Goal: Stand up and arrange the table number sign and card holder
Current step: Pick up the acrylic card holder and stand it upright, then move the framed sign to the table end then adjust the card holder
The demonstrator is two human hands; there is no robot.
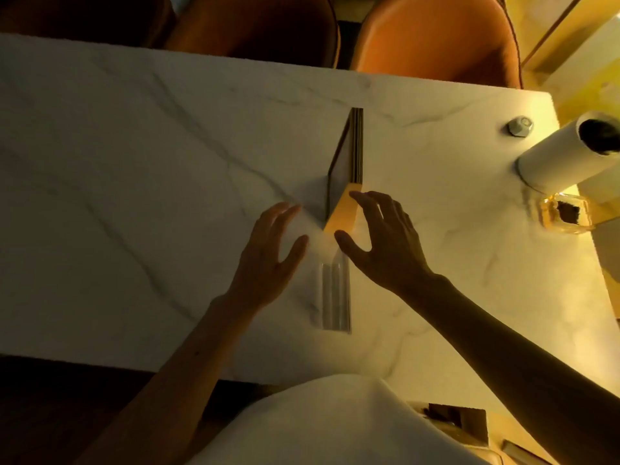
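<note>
A dark-framed table number sign (349, 152) stands upright on the white marble table (134, 162), seen edge-on from above. Just in front of it stands a clear acrylic card holder (335, 290), its base near the table's front edge and a lit yellow panel (342, 209) at its far end. My left hand (268, 253) hovers to the left of the holder with fingers spread, touching nothing. My right hand (385, 239) hovers to the right, fingers apart, its fingertips close to the yellow panel.
A white paper roll (563, 152) stands at the table's right edge, with a small silver cap (520, 126) behind it and a glass holder (567, 213) in front. Two orange chairs (436, 38) sit beyond the far edge. A box (459, 421) lies lower right.
</note>
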